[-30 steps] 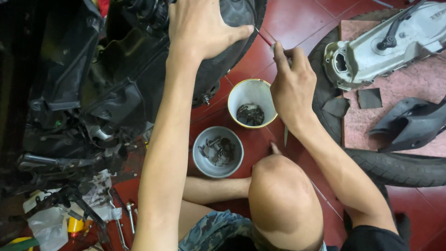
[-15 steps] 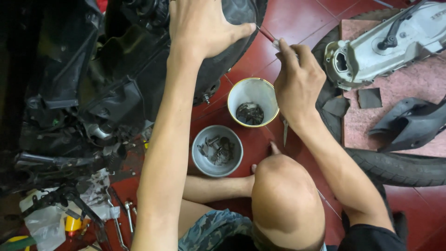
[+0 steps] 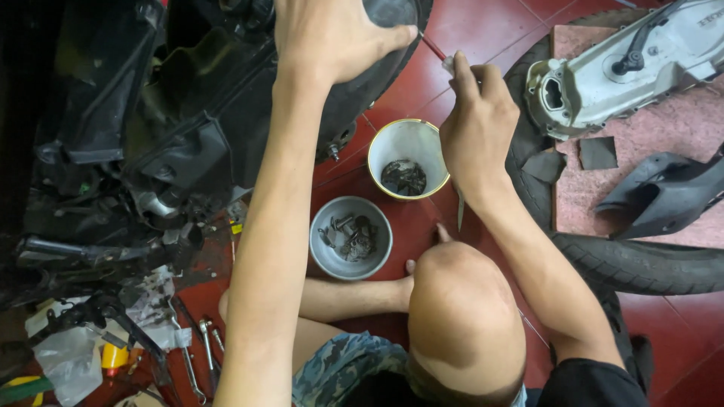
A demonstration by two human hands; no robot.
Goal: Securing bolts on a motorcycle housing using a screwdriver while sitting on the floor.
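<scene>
Barely shifted, right hand (image 3: 477,124) fingers grip screwdriver (image 3: 435,50) pointing up-left toward left hand (image 3: 332,34) pressing black panel (image 3: 226,90).

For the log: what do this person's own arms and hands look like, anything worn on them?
Both arms are bare from wrist to above the elbow. The left hand and right hand wear no gloves, and no rings, watch or bands show. A black short sleeve covers the right upper arm; the left shoulder is out of frame.

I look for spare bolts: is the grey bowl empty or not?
Not empty. The grey bowl holds several dark bolts and small metal parts on its bottom.
</scene>
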